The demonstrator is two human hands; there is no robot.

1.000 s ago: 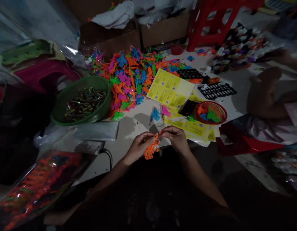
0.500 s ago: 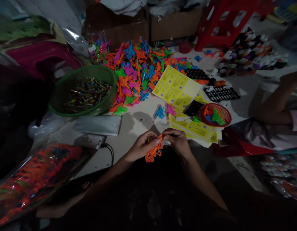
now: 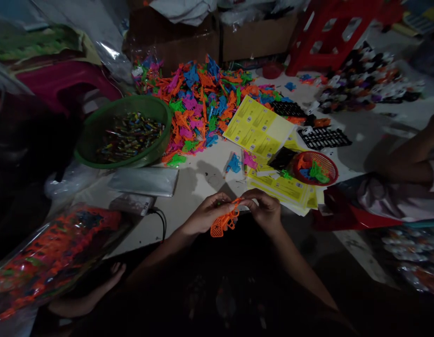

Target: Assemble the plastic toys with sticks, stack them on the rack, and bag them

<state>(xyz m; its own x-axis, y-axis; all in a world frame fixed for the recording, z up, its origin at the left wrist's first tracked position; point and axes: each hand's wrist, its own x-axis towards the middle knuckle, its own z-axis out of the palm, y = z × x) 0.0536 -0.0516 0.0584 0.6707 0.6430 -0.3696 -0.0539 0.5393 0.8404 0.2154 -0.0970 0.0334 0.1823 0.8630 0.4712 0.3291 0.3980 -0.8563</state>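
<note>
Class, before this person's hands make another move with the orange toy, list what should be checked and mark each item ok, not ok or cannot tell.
1. Left hand grips the orange toy: ok.
2. Right hand pinches the toy's top end: ok.
3. Toy held above the lap, off the floor: ok.
4. Toy whole, nothing snapped: cannot tell, too dim.
5. Red basket and yellow sheets lie apart from the hands: ok.
6. Other person's arm stays apart from the hands: ok.
</note>
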